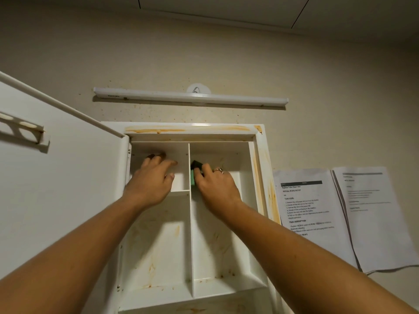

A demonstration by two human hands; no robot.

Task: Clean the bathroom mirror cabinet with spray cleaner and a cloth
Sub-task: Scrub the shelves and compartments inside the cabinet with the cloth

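Cabinet: one white plastic wall cabinet [258, 168], fixed and rigid. Orange-brown stains run along the top rim and right frame. It probably tolerates firm rubbing.
Door: one white cabinet door [56, 177], swung open to the left. It looks light and hinged, so steady it at the free edge if it drifts.
Compartments: one thin vertical divider [190, 223]. Three bays are plain to see, and a lower tier is cut off at the bottom edge. The thin walls may flex, so brace them when scrubbing.
Papers: two printed white sheets [317, 211] on the wall to the right.
Light: one white tube lamp [190, 97] above the cabinet.
Hands: two. The left hand [152, 180] is in the upper-left bay, fingers extended, grasping nothing. The right hand [215, 184] clasps the pad.
Pad: one small green cleaning pad with a dark upper edge [193, 175], in the right bay against the divider. It looks soft and light; pinch it across its flat faces.
Spray cleaner: none in view.
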